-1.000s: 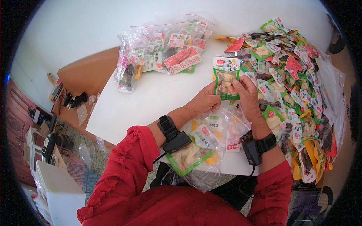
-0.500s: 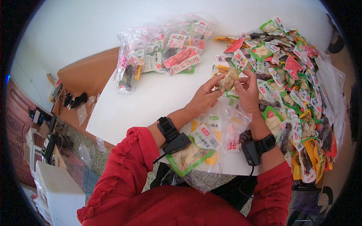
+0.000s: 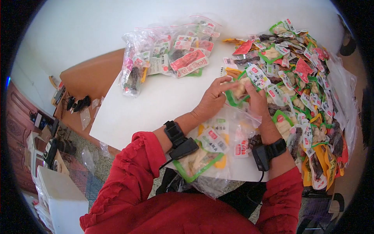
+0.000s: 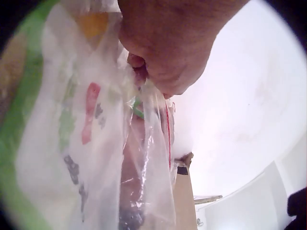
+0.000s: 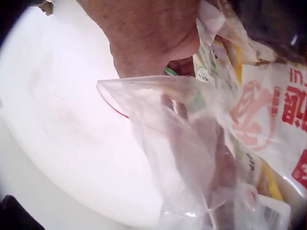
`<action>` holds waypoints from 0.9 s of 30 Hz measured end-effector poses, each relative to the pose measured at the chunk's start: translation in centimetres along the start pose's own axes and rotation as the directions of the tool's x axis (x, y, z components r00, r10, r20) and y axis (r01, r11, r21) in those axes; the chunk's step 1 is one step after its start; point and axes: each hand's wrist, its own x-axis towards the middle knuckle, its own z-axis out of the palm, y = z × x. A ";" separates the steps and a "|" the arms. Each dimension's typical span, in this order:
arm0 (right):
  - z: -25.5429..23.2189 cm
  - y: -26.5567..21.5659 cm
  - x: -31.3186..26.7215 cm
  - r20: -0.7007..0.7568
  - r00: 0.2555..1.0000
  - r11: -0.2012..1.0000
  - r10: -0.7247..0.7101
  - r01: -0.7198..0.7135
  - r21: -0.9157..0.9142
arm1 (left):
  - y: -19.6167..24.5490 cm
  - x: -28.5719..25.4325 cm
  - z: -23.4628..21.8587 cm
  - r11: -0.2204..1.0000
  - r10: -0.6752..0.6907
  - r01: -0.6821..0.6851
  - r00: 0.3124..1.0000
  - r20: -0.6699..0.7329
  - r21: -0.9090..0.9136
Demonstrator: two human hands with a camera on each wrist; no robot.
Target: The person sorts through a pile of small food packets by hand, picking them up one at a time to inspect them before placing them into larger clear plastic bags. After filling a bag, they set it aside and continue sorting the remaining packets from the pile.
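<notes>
My right hand (image 3: 257, 102) grips a green-edged snack packet (image 3: 239, 90) by its lower right side, thumb on the front. The packet is tilted; pale lumpy food shows through its window, and a white printed label is at its upper right. From the left, my left hand (image 3: 211, 98) reaches its straight upper fingers to the packet's face. Below both hands lies a clear zip bag (image 3: 233, 117) with a red seal line, holding several packets. Both wrist views show this bag (image 4: 158, 153) close up, and it hides much of the right fingers (image 5: 180, 110).
A big heap of snack packets (image 3: 296, 82) covers the right of the white table (image 3: 117, 113), beside crumpled clear plastic (image 3: 343, 85). Filled zip bags (image 3: 167, 50) stand at the back left. A brown bench (image 3: 91, 76) with small items is beyond the table's left edge.
The packet was turned over to its back, then its front came round again, tilted to the right. The left fingers shifted from its edge onto its face, while the right hand keeps its hold.
</notes>
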 end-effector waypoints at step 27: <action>0.2 -0.8 0.5 -0.311 0.942 0.992 -0.128 0.120 -0.045 | 2.4 0.4 -1.5 0.929 -0.230 0.198 0.971 -0.068 -0.313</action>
